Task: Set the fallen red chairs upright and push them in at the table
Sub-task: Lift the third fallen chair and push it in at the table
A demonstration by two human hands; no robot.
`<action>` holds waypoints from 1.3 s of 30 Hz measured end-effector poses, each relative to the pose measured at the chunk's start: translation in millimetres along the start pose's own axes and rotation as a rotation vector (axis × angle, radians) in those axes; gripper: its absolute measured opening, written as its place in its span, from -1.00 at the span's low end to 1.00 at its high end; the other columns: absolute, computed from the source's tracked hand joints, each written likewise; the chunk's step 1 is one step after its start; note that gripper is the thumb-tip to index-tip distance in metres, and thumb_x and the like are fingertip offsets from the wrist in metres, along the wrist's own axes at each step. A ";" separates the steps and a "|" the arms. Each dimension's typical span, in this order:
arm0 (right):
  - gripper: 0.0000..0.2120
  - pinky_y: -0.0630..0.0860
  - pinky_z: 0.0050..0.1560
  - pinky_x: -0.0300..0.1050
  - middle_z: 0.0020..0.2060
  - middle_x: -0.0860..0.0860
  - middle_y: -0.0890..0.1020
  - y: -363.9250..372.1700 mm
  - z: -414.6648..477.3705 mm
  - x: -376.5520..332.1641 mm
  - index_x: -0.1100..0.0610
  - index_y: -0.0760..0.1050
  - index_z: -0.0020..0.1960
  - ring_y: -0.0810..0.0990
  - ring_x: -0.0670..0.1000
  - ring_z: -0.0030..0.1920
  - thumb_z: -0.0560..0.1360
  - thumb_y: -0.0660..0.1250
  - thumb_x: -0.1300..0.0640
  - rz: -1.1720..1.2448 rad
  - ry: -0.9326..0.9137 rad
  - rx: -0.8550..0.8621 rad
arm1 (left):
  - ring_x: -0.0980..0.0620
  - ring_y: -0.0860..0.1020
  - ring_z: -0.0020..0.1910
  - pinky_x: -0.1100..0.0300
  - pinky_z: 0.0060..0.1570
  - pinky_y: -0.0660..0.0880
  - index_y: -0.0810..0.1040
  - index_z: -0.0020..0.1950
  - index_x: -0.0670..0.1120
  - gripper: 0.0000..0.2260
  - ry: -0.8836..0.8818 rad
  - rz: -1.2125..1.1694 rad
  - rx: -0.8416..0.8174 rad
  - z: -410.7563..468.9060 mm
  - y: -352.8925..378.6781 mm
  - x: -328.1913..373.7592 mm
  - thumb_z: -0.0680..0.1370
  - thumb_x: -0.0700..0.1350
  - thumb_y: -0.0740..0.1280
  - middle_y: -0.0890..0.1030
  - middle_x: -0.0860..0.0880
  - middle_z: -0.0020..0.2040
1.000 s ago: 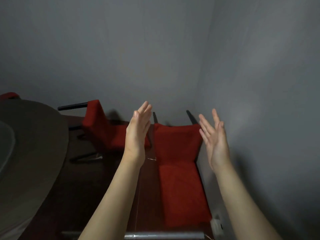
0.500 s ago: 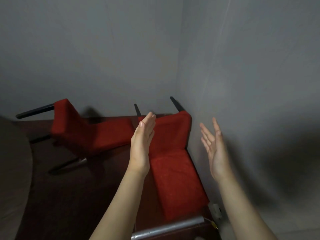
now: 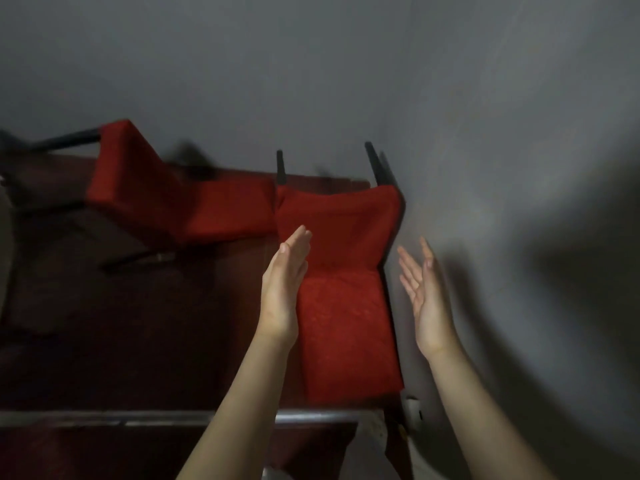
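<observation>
Red chair [image 3: 346, 323] lies on its back in the far right corner of the floor [image 3: 138, 341], with a second chair [image 3: 166, 202] beside it along the far edge. Left hand [image 3: 282, 289] and right hand [image 3: 424, 299] hover above it, fingers straight, holding nothing. It is likely stiff-framed and fairly heavy, best gripped at the backrest's side edges

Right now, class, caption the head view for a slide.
Open left hand and right hand hover above the near red chair; the far red chair lies toppled.
</observation>
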State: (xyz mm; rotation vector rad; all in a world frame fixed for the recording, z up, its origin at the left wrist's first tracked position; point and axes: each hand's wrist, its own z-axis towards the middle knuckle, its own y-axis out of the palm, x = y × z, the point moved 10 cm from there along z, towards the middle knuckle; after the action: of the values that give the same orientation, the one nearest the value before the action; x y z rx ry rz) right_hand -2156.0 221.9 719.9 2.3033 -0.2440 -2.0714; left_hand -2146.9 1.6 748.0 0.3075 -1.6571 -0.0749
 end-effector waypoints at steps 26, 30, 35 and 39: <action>-0.45 0.23 0.41 -0.13 0.52 0.00 0.23 -140.7 60.1 632.5 0.01 0.10 0.57 0.24 -0.04 0.48 0.64 0.13 -0.10 -0.681 0.630 0.127 | 0.10 0.27 0.47 0.06 0.46 0.22 0.21 0.54 -0.03 -0.50 -0.626 0.308 0.184 44.4 -154.8 -650.8 0.62 -0.12 0.26 0.27 -0.02 0.52; -0.37 0.09 0.49 -0.06 0.56 0.05 0.14 -153.4 59.3 700.7 0.05 0.03 0.59 0.10 0.06 0.55 0.62 0.18 -0.10 -0.949 0.566 0.029 | 0.03 0.11 0.54 -0.03 0.51 0.11 0.15 0.56 -0.03 -0.43 -0.645 0.373 0.156 46.7 -179.3 -722.5 0.60 -0.11 0.30 0.11 -0.07 0.58; -0.28 -0.04 0.50 0.11 0.58 0.11 0.00 -162.0 47.4 749.3 0.07 -0.03 0.59 -0.07 0.17 0.57 0.58 0.21 -0.13 -1.200 0.500 0.019 | 0.07 -0.01 0.55 0.02 0.52 0.02 0.10 0.57 0.05 -0.39 -0.690 0.441 0.196 46.7 -202.2 -778.0 0.59 -0.05 0.31 -0.01 -0.05 0.60; -0.26 -0.04 0.51 0.18 0.58 0.11 -0.06 -161.3 38.6 770.2 0.05 -0.04 0.60 -0.12 0.19 0.56 0.56 0.20 -0.17 -1.291 0.505 0.029 | 0.04 0.05 0.55 -0.01 0.51 0.07 -0.02 0.59 0.00 -0.31 -0.723 0.400 0.180 46.9 -206.6 -803.5 0.59 -0.12 0.32 0.07 -0.06 0.59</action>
State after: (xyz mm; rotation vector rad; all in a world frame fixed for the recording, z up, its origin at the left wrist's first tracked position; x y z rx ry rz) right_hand -2102.8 276.9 -64.3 3.2572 1.5849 -1.4729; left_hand -2097.4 -7.1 -81.4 0.0729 -2.4212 0.2986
